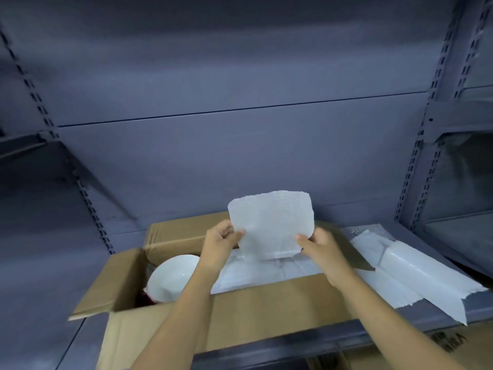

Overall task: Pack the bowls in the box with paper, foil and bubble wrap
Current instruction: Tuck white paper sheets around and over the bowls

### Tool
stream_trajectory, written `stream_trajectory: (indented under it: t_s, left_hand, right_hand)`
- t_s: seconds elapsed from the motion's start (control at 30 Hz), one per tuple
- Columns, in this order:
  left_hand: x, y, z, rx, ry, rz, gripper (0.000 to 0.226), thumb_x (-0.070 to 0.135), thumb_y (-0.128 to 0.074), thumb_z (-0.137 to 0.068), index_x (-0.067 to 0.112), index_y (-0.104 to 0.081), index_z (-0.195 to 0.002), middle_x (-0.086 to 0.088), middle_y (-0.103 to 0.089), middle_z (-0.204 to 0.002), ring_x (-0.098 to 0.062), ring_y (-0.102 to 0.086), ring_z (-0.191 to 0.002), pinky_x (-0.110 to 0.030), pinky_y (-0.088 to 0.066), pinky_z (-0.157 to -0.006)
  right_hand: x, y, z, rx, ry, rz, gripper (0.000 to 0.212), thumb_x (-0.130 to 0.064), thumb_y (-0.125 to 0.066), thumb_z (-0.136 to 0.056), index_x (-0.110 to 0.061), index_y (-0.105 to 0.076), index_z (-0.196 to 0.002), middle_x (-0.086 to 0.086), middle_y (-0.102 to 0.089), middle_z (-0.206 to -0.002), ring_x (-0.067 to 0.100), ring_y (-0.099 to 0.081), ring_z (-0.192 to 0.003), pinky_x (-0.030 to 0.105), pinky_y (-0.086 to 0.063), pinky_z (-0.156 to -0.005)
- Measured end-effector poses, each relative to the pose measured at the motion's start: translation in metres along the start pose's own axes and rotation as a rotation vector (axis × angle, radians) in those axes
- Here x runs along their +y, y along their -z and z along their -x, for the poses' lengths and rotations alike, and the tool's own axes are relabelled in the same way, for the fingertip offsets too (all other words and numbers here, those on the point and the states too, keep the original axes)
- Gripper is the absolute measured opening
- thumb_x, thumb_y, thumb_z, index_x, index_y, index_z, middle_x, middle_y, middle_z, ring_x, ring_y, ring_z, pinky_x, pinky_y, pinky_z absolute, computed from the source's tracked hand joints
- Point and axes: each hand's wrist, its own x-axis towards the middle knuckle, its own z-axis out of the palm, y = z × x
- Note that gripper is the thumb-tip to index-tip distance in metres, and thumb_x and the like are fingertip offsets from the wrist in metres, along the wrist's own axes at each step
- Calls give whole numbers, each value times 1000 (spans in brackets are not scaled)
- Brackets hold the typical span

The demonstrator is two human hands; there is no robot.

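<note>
One white bowl [170,279] is seen down and left of the grip, lying in the left end of one open cardboard box [266,311]. The rest of the box is covered by white wrapping sheets [266,273], directly under the hands. One piece of bubble wrap [270,225] is held upright above the box, its lower left corner pinched by the left hand [220,243] and its lower right by the right hand [320,249]. Right of the grip, outside the box, loose white sheets [416,276] are laid on the shelf [40,343]; their number cannot be told.
</note>
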Motion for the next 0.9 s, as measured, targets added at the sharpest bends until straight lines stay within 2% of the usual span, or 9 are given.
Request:
stream_trajectory:
  t_s: [0.1, 0.17, 0.23, 0.3, 0.4, 0.53, 0.63, 0.77, 0.9]
  left_hand:
    - [-2, 24, 9, 68, -8, 67, 15, 0, -54, -92, 6, -67, -98, -9, -73, -90, -22, -69, -84, -33, -56, -72]
    - [0, 39, 14, 115, -31, 83, 21, -2, -53, -92, 13, -67, -94, 5, -74, -83, -8, -69, -78, -19, -54, -68]
    - [0, 55, 15, 172, -41, 50, 21, 0, -55, -91, 17, -67, -92, 9, -73, -81, -3, -67, -77, -14, -52, -70]
    - [-3, 71, 14, 235, -44, 19, 15, 2, -56, -91, 13, -66, -89, 0, -69, -81, -8, -64, -76, -14, -50, -71]
    - [-8, 94, 14, 317, -58, -48, 13, 5, -58, -91, 10, -65, -82, -6, -66, -80, -13, -61, -75, -20, -48, -72]
    - [-21, 118, 13, 406, -44, -67, 16, 5, -58, -91, 14, -64, -78, -8, -63, -77, -19, -57, -72, -31, -46, -71]
    - [-28, 125, 9, 463, -37, -96, 12, 7, -56, -93, 13, -64, -86, -6, -65, -79, -21, -57, -73, -33, -46, -70]
    - [-34, 126, 1, 488, 0, -166, 15, 5, -53, -93, 13, -63, -100, -2, -68, -89, -22, -63, -87, -34, -52, -80]
    - [-41, 129, -6, 486, 93, -283, 23, 8, -53, -90, 9, -62, -112, -6, -68, -94, -28, -63, -91, -39, -52, -81]
  right_hand:
    - [-8, -23, -5, -49, 2, 72, 36, -35, -59, -79, -2, -63, -94, 26, -64, -95, 21, -60, -77, 35, -47, -74]
    - [-15, -38, -10, -84, 24, 109, 47, -39, -55, -74, 3, -60, -94, 25, -57, -79, 17, -50, -69, 32, -40, -65]
    - [-22, -55, -13, -109, 41, 125, 33, -28, -56, -83, 5, -57, -86, 10, -45, -67, 16, -40, -65, 30, -31, -61]
    - [-31, -74, -13, -153, 105, 102, 13, -16, -52, -91, -11, -62, -85, 4, -56, -74, 18, -49, -69, 32, -38, -66]
    - [-33, -101, -18, -207, 160, 112, 19, -16, -48, -94, -16, -64, -102, 13, -68, -99, 30, -61, -91, 33, -43, -75]
    - [-35, -133, -21, -223, 171, 169, 28, -22, -45, -95, -20, -61, -118, 8, -71, -94, 26, -65, -89, 34, -50, -81]
    - [-32, -149, -25, -188, 197, 204, 20, -16, -44, -95, -24, -62, -101, -15, -59, -63, 3, -51, -58, 15, -41, -61]
    - [-34, -159, -28, -157, 240, 263, 26, -10, -42, -94, -24, -63, -100, -19, -51, -49, 2, -45, -50, 11, -34, -50]
    - [-26, -163, -36, -140, 213, 348, 22, -9, -44, -92, -22, -55, -78, -7, -45, -54, 11, -36, -50, 25, -32, -50]
